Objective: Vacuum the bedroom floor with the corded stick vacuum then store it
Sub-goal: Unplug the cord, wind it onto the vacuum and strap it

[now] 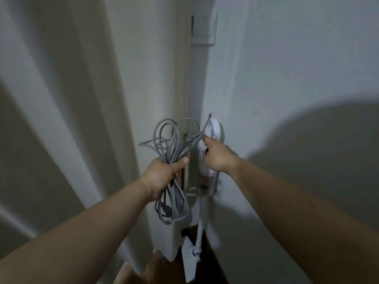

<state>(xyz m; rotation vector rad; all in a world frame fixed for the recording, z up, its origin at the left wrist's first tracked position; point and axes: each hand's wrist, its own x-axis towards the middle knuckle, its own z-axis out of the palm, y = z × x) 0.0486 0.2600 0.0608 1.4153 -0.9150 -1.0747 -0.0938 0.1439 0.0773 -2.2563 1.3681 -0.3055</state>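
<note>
- Vacuum (206, 173) stands upright in the corner between curtain (82, 119) and wall (287, 68), its floor head (189, 261) on the dark floor.
- Right hand (216, 156) rests on its white handle (215, 130), forefinger stretched toward the cord; the other fingers are hidden.
- Left hand (164, 171) grips the bundled grey cord (172, 152), fingers curled tight round the loops.
- Cord looks limp and springy, likely to slip loose; best held mid-bundle. The vacuum seems light but top-heavy, so steady it by the handle.

Home corner — curtain (61, 99), wall switch (204, 27)
</note>
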